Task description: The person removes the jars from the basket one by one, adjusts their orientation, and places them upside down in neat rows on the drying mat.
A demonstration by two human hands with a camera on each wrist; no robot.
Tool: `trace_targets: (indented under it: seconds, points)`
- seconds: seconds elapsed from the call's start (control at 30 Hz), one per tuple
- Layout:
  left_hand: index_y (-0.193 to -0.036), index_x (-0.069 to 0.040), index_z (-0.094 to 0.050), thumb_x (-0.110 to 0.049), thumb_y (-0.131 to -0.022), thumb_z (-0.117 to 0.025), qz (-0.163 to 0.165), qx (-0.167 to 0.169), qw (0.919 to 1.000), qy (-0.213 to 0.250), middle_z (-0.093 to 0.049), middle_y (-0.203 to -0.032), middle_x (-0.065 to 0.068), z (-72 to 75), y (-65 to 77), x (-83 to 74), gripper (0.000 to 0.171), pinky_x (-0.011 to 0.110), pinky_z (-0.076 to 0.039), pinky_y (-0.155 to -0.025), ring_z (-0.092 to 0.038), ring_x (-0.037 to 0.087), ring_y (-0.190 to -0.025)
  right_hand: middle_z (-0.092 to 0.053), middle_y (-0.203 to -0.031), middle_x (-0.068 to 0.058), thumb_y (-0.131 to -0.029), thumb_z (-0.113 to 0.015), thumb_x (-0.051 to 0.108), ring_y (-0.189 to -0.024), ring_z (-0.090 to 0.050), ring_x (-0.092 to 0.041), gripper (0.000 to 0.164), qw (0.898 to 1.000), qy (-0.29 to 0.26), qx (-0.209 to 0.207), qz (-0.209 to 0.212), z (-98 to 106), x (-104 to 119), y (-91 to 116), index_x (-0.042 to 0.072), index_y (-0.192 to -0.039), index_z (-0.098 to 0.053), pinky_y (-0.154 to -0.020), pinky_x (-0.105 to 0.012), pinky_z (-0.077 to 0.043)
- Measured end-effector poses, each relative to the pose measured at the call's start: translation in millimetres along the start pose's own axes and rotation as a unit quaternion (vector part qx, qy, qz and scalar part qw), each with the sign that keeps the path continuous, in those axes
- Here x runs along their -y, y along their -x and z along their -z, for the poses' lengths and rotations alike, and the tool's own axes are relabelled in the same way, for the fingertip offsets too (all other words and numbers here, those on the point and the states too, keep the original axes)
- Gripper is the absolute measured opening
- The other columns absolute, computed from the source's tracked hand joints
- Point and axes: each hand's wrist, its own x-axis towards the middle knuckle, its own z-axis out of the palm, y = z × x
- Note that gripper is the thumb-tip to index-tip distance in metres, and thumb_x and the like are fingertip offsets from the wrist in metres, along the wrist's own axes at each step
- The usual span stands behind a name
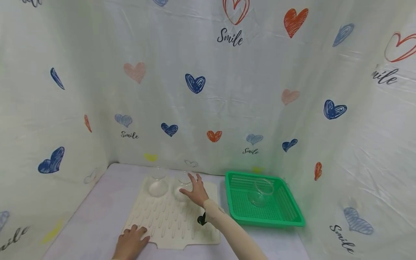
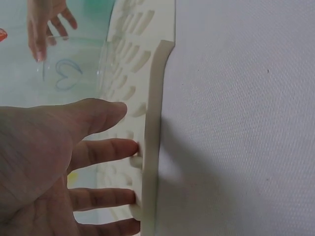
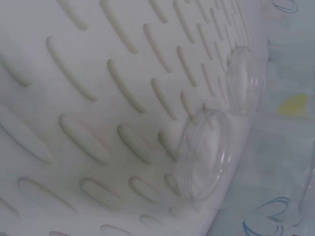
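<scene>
A beige mat [image 1: 170,241] with raised oval ridges lies on the table. Two clear glasses stand side by side on its far part: a left glass [image 1: 157,187] and a right glass [image 1: 179,186]. My right hand [image 1: 197,194] is beside the right glass, thumb and fingers spread apart at its rim. In the right wrist view that glass [image 3: 204,155] stands on the ridges, with no fingers showing there. My left hand [image 1: 130,241] is at the mat's near left corner; in the left wrist view its straight fingers [image 2: 106,196] reach the mat's edge.
A green plastic basket [image 1: 269,222] stands right of the mat, with another clear glass [image 1: 261,193] tilted inside it. A pale cloth [image 1: 94,224] covers the table. Behind and at both sides hangs a white curtain [image 1: 227,108] printed with hearts.
</scene>
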Motion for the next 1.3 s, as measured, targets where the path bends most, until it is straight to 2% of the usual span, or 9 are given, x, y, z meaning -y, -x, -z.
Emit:
trace_targets:
  seconds: [0.13, 0.27, 0.47, 0.6, 0.73, 0.83, 1.0, 1.17, 1.3]
  points:
    - [-0.106, -0.010, -0.069, -0.037, -0.085, -0.069, 0.004, 0.007, 1.0000, 0.004, -0.058, -0.096, 0.012, -1.6, -4.8, 1.3, 0.034, 0.060, -0.047, -0.073, -0.056, 0.040, -0.087, -0.023, -0.155, -0.018, -0.089, -0.060, 0.056, -0.137, -0.037, -0.039, 0.078, 0.999, -0.018, -0.035, 0.006, 23, 0, 10, 0.021, -0.152, -0.029, -0.100, -0.057, -0.044]
    - [-0.105, -0.009, -0.068, -0.037, -0.086, -0.069, 0.011, 0.011, 0.9999, 0.001, -0.057, -0.094, 0.012, -3.1, -9.3, 3.4, 0.034, 0.058, -0.047, -0.071, -0.055, 0.037, -0.083, -0.032, -0.151, -0.014, -0.092, -0.058, 0.054, -0.134, -0.041, -0.035, 0.075, 0.995, -0.062, -0.080, 0.005, 56, -14, 21, 0.019, -0.151, -0.030, -0.101, -0.054, -0.044]
    - [-0.106, -0.008, -0.067, -0.037, -0.088, -0.067, 0.025, 0.031, 0.9992, -0.010, -0.057, -0.096, 0.014, 0.0, -12.7, 3.4, 0.034, 0.057, -0.047, -0.073, -0.054, 0.035, -0.083, -0.041, -0.145, -0.018, -0.090, -0.062, 0.051, -0.125, -0.049, -0.036, 0.073, 0.968, -0.154, -0.188, -0.054, 120, -57, 41, 0.017, -0.148, -0.035, -0.094, -0.051, -0.049]
    - [-0.106, -0.007, -0.066, -0.037, -0.088, -0.066, 0.031, 0.036, 0.9988, -0.012, -0.057, -0.096, 0.015, 0.9, -14.1, 4.9, 0.035, 0.057, -0.047, -0.073, -0.054, 0.035, -0.083, -0.037, -0.145, -0.022, -0.088, -0.064, 0.052, -0.125, -0.044, -0.040, 0.079, 0.956, -0.129, -0.236, -0.117, 162, -98, 50, 0.014, -0.149, -0.032, -0.095, -0.056, -0.044]
    - [-0.107, -0.006, -0.066, -0.037, -0.089, -0.066, 0.030, 0.041, 0.9987, -0.009, -0.056, -0.096, 0.015, -0.3, -15.7, 5.3, 0.036, 0.057, -0.047, -0.073, -0.054, 0.036, -0.084, -0.023, -0.148, -0.031, -0.088, -0.067, 0.046, -0.132, -0.028, -0.051, 0.089, 0.951, -0.069, -0.236, -0.187, 189, -139, 61, 0.009, -0.153, -0.020, -0.100, -0.066, -0.033]
    - [-0.107, -0.006, -0.066, -0.038, -0.089, -0.065, 0.029, 0.047, 0.9984, -0.008, -0.056, -0.096, 0.016, -1.4, -16.6, 3.8, 0.037, 0.057, -0.047, -0.073, -0.054, 0.036, -0.084, -0.011, -0.150, -0.037, -0.087, -0.069, 0.044, -0.135, -0.015, -0.060, 0.095, 0.948, -0.038, -0.215, -0.230, 199, -163, 70, 0.008, -0.155, -0.012, -0.100, -0.073, -0.028]
    - [-0.106, -0.006, -0.066, -0.038, -0.089, -0.065, 0.032, 0.055, 0.9979, -0.009, -0.057, -0.097, 0.016, -1.0, -16.8, 2.8, 0.036, 0.058, -0.047, -0.074, -0.054, 0.037, -0.085, -0.004, -0.150, -0.041, -0.087, -0.069, 0.043, -0.134, -0.007, -0.066, 0.100, 0.950, -0.025, -0.182, -0.254, 202, -183, 75, 0.007, -0.155, -0.006, -0.098, -0.077, -0.026]
    - [-0.106, -0.007, -0.067, -0.039, -0.089, -0.066, 0.039, 0.068, 0.9969, -0.008, -0.057, -0.097, 0.015, -0.4, -17.1, 1.7, 0.036, 0.059, -0.047, -0.076, -0.055, 0.037, -0.085, -0.002, -0.150, -0.042, -0.087, -0.070, 0.040, -0.134, -0.004, -0.066, 0.102, 0.954, -0.051, -0.163, -0.246, 201, -192, 77, 0.005, -0.155, -0.002, -0.101, -0.076, -0.022]
    - [-0.105, -0.008, -0.067, -0.039, -0.088, -0.066, 0.043, 0.066, 0.9969, -0.009, -0.057, -0.097, 0.015, -0.7, -16.8, 2.0, 0.035, 0.058, -0.047, -0.075, -0.055, 0.037, -0.085, -0.008, -0.146, -0.045, -0.084, -0.070, 0.049, -0.129, -0.013, -0.067, 0.108, 0.959, -0.053, -0.171, -0.219, 197, -198, 78, 0.007, -0.155, -0.001, -0.096, -0.075, -0.028]
